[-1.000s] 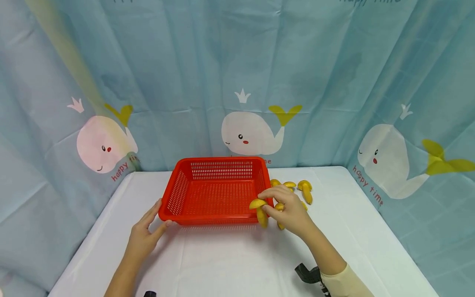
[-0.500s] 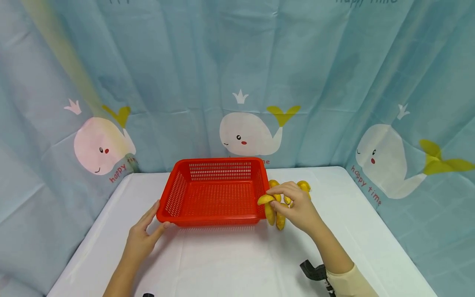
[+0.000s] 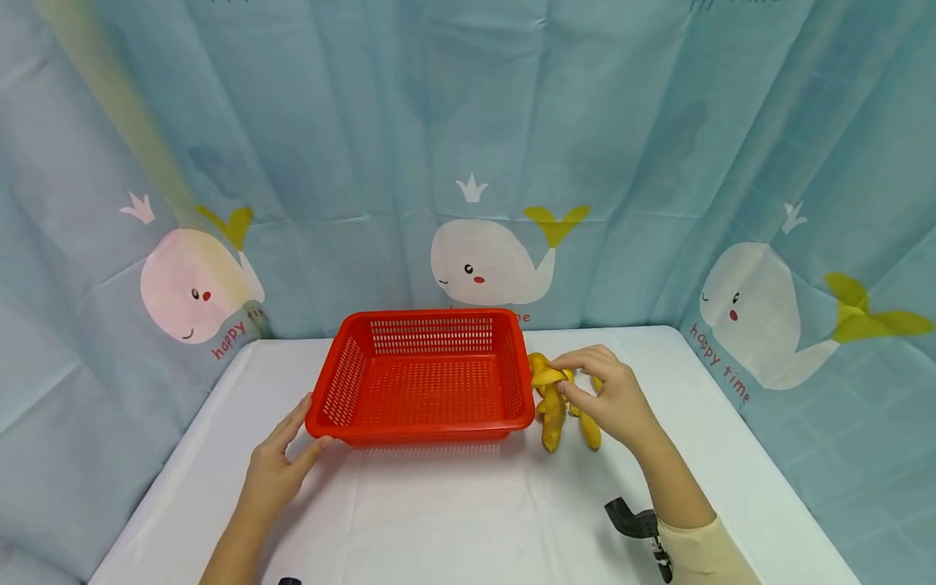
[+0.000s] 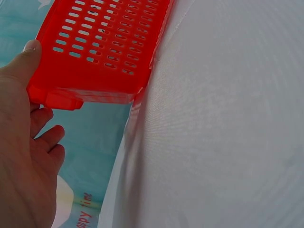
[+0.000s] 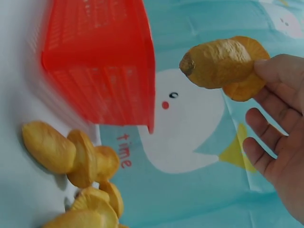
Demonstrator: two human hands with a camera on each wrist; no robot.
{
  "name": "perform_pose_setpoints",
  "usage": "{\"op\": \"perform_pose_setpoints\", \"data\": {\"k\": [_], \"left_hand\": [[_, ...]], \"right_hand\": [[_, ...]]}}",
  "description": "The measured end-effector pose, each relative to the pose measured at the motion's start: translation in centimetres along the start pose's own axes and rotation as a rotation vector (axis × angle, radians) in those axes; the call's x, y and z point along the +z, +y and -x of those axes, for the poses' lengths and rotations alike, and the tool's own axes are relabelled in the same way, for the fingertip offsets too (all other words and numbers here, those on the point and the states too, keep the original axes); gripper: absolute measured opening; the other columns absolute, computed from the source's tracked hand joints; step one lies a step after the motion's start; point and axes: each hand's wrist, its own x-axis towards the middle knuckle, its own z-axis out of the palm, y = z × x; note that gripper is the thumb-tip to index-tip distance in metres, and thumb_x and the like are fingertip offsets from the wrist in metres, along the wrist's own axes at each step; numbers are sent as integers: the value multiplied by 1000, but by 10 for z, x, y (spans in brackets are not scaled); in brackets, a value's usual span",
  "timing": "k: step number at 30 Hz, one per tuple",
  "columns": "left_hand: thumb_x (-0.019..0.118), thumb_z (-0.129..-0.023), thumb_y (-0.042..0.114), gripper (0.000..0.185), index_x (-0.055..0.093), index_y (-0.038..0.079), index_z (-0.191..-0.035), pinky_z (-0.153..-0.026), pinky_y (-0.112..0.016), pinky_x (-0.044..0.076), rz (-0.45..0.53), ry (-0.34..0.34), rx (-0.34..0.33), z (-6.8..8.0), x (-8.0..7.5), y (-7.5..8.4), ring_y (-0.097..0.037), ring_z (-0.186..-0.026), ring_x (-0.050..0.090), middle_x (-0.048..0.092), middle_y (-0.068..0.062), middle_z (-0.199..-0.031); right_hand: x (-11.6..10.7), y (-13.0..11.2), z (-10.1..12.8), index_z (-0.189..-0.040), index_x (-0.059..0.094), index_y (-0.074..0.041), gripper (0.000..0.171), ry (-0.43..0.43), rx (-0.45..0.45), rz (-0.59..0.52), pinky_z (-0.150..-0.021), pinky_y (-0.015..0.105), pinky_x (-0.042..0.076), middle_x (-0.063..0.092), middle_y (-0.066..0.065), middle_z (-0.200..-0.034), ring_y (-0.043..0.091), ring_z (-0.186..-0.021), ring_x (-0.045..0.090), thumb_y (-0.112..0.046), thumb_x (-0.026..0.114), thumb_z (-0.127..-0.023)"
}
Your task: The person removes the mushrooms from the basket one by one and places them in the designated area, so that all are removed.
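A red slotted basket (image 3: 420,428) stands on the white table. My left hand (image 3: 296,443) lies beside its near left corner, with the thumb (image 4: 29,54) pressed against the basket (image 4: 104,47) wall and the fingers loose. Just right of the basket, my right hand (image 3: 566,383) pinches a yellow banana-shaped piece (image 3: 548,377) held above the table. The right wrist view shows this piece (image 5: 218,64) between thumb and fingertips of the right hand (image 5: 259,71). Several more yellow pieces (image 3: 552,424) lie under and beside that hand, seen as a pile (image 5: 71,156) by the basket (image 5: 104,71).
The white table (image 3: 453,512) is backed by a blue curtain (image 3: 658,146) printed with whales on three sides. A black wrist strap (image 3: 634,522) sits on my right forearm. The basket's inside holds nothing.
My right hand carried the yellow piece rightward, from the basket's right rim to above the pile. The left hand has stayed at the basket's corner.
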Motion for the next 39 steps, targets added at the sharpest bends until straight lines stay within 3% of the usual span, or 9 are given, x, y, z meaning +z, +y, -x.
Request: {"op": "perform_pose_setpoints", "data": {"k": [18, 29, 39], "left_hand": [[86, -84, 15, 82, 46, 16, -155, -101, 3, 28, -11, -17, -13, -1, -2, -1, 16, -140, 35, 50, -11, -156], [86, -83, 12, 82, 47, 15, -155, -102, 2, 29, -2, -12, 6, 0, -1, 0, 11, -142, 38, 50, -12, -156], [86, -83, 13, 82, 47, 14, -155, -101, 2, 29, -13, -12, 14, -1, 0, -3, 12, -141, 37, 50, -12, -155]], "right_hand": [[-21, 26, 3, -112, 76, -23, 24, -8, 113, 58, -92, 22, 47, 71, -6, -117, 9, -111, 56, -13, 79, -91], [-32, 47, 5, -113, 75, -23, 20, -17, 179, 61, -91, 26, 46, 71, -4, -117, 11, -107, 56, -16, 76, -94], [-41, 68, 9, -117, 74, -19, 22, -47, 271, 103, -93, 50, 48, 68, 6, -117, 26, -109, 56, -24, 75, -96]]}}
